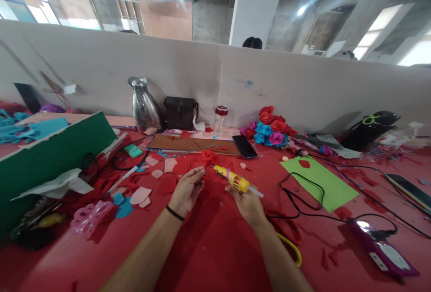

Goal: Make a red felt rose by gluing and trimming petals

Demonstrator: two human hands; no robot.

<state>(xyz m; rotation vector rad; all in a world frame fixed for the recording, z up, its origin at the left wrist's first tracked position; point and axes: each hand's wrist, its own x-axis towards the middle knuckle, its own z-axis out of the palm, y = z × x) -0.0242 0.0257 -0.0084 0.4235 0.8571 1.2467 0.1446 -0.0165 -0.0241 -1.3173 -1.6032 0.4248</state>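
My left hand (188, 189) pinches a red paper flower (208, 158) between thumb and fingertips, above the red table. My right hand (247, 202) is closed around the lower part of a yellow hot glue gun (232, 178), whose glue stick (256, 191) sticks out at the back. The gun's nozzle points left at the base of the flower, very near or touching it; I cannot tell which. Red paper petals (167, 185) and pale pink petals (140, 195) lie to the left of my hands.
A green board (60, 157) stands at left. Behind are a steel jug (144, 108), a glass jar (220, 120), a phone (244, 146) and finished paper flowers (276, 126). On the right lie green paper (319, 182), black cables (299, 213) and a purple power strip (384, 247).
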